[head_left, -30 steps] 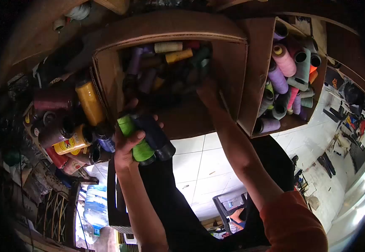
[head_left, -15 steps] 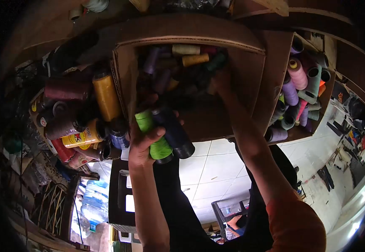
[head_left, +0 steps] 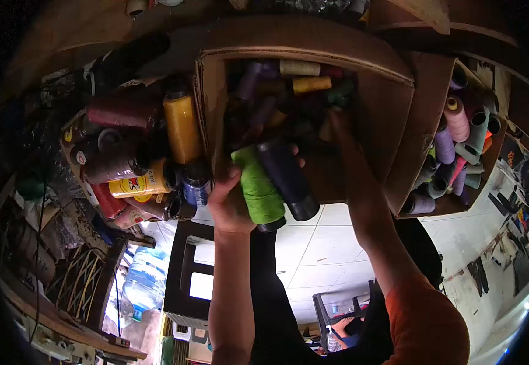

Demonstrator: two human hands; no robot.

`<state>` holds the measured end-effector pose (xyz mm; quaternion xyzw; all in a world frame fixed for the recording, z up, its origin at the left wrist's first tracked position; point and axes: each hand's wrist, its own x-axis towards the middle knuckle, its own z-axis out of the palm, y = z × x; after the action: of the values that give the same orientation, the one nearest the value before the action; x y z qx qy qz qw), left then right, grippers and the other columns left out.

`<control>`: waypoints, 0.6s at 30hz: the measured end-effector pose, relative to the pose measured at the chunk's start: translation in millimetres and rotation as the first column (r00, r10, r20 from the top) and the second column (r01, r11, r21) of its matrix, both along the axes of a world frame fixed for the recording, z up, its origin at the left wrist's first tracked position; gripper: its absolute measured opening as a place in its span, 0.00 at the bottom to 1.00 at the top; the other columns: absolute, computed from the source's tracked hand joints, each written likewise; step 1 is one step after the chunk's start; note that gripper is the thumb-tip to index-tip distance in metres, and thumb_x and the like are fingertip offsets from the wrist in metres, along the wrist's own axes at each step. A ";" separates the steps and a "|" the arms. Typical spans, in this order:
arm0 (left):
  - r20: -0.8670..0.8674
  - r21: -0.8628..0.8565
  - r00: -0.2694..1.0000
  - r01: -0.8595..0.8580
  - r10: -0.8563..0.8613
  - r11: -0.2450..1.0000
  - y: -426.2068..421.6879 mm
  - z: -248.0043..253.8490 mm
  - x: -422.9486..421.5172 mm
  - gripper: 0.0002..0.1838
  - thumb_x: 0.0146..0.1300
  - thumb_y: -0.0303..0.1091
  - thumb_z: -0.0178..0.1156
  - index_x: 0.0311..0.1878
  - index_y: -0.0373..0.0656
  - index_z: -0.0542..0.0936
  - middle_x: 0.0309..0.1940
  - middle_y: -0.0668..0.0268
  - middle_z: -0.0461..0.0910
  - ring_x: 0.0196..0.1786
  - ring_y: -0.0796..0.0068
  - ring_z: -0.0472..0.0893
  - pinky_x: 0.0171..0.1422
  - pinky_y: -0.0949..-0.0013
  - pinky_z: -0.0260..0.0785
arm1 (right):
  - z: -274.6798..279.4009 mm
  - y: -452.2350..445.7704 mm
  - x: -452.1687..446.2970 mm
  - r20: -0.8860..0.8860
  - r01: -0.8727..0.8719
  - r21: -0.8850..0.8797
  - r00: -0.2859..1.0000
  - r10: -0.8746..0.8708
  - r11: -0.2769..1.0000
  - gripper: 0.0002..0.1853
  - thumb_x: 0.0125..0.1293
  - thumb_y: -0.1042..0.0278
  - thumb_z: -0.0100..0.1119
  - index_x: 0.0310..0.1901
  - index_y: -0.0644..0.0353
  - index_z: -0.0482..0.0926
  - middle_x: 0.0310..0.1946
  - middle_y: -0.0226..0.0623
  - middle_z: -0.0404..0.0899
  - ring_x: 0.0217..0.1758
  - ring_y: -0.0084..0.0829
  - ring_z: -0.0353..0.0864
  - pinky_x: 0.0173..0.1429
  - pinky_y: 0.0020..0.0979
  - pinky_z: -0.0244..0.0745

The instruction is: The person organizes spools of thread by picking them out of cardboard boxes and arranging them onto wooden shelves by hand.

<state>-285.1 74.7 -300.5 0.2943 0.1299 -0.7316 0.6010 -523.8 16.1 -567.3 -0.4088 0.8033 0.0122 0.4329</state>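
Note:
My left hand [head_left: 231,204] is closed round two cones of thread, held side by side in front of the open cardboard box [head_left: 392,97]. One is a lime green thread cone [head_left: 257,187]; the other is a dark navy thread cone [head_left: 287,179] with a black base. My right hand [head_left: 339,121] reaches deep into the box, beside a dark green thread cone [head_left: 341,92]. Shadow hides its fingers, so whether they grip anything cannot be made out. Around it in the box lie a cream cone [head_left: 300,67], a yellow-orange cone [head_left: 312,84] and a purple cone [head_left: 249,81].
To the left, a box holds large cones, among them an orange-yellow one [head_left: 182,128] and a maroon one [head_left: 121,114]. On the right stands another box of cones, including a pink one [head_left: 457,118]. Below are a dark plastic crate [head_left: 182,267] and white floor tiles [head_left: 331,243].
The view has shifted, so the boxes appear farther right. My left hand still holds the green and navy cones, now turned slightly. My right hand stays inside the box near the dark green cone.

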 end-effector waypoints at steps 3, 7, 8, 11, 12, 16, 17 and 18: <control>-0.052 -0.058 0.998 -0.049 0.046 0.997 -4.5 2.9 -5.6 0.47 0.49 0.42 0.61 0.71 0.43 0.52 0.63 0.42 0.62 0.61 0.40 0.68 0.68 0.42 0.58 | -3.8 -4.1 -14.0 0.203 0.079 -0.014 0.976 -0.075 0.997 0.17 0.52 0.65 0.64 0.43 0.60 0.76 0.41 0.43 0.78 0.44 0.38 0.79 0.46 0.36 0.73; -0.039 -0.067 0.990 -0.138 0.136 0.988 -7.5 8.2 -18.9 0.49 0.47 0.42 0.62 0.73 0.48 0.49 0.66 0.45 0.58 0.62 0.37 0.67 0.67 0.38 0.57 | -3.7 -3.1 -21.2 0.431 0.197 0.027 0.882 -0.189 0.980 0.15 0.53 0.66 0.64 0.42 0.60 0.76 0.41 0.42 0.78 0.44 0.37 0.79 0.46 0.35 0.73; -0.063 -0.074 0.993 -0.108 0.104 0.991 -6.5 7.7 -18.1 0.49 0.47 0.42 0.62 0.73 0.49 0.48 0.66 0.44 0.58 0.62 0.37 0.67 0.67 0.38 0.58 | -3.8 -3.1 -22.1 0.478 0.226 0.044 0.851 -0.219 0.973 0.15 0.53 0.66 0.64 0.42 0.60 0.76 0.41 0.42 0.78 0.44 0.37 0.79 0.46 0.35 0.73; -0.152 -0.099 0.988 -0.054 0.038 0.994 -0.8 4.8 -14.0 0.50 0.48 0.43 0.62 0.73 0.51 0.47 0.66 0.44 0.58 0.61 0.37 0.68 0.65 0.36 0.59 | 0.5 3.1 -25.9 0.617 0.300 0.098 0.730 -0.294 0.949 0.14 0.53 0.66 0.64 0.41 0.60 0.76 0.40 0.41 0.78 0.43 0.36 0.79 0.46 0.35 0.74; -0.194 -0.108 0.980 -0.058 0.036 0.992 1.9 5.6 -13.7 0.50 0.48 0.43 0.62 0.73 0.52 0.47 0.66 0.44 0.58 0.60 0.37 0.68 0.64 0.35 0.59 | 3.8 5.4 -28.3 0.655 0.314 0.121 0.687 -0.313 0.942 0.13 0.53 0.66 0.63 0.40 0.60 0.76 0.40 0.41 0.78 0.43 0.36 0.79 0.46 0.35 0.74; -0.105 -0.239 0.994 -0.050 0.026 0.970 4.8 -3.8 -10.2 0.46 0.53 0.49 0.60 0.73 0.59 0.48 0.62 0.38 0.60 0.61 0.37 0.68 0.59 0.29 0.62 | 18.6 14.3 -36.0 0.761 0.348 0.190 0.539 -0.362 0.918 0.12 0.54 0.67 0.63 0.39 0.59 0.76 0.40 0.40 0.78 0.43 0.35 0.79 0.46 0.34 0.74; -0.050 -0.220 0.998 -0.040 0.029 0.975 2.9 -5.3 -8.9 0.45 0.53 0.51 0.59 0.73 0.60 0.48 0.62 0.38 0.60 0.61 0.37 0.68 0.59 0.30 0.62 | 23.6 15.8 -38.1 0.783 0.345 0.201 0.507 -0.362 0.917 0.11 0.54 0.67 0.63 0.39 0.59 0.77 0.40 0.40 0.78 0.43 0.35 0.79 0.46 0.34 0.74; 0.006 -0.197 0.999 -0.033 0.035 0.980 0.6 -4.6 -7.5 0.45 0.54 0.52 0.58 0.73 0.60 0.49 0.62 0.38 0.60 0.61 0.38 0.68 0.60 0.31 0.62 | 30.4 19.3 -39.7 0.802 0.339 0.212 0.476 -0.362 0.917 0.11 0.54 0.67 0.63 0.38 0.59 0.77 0.40 0.40 0.78 0.43 0.34 0.79 0.46 0.34 0.74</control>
<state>-292.6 75.4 -305.1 0.2348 0.0589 -0.7291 0.6401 -563.5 35.4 -536.8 -0.1878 0.5700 -0.2602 0.7564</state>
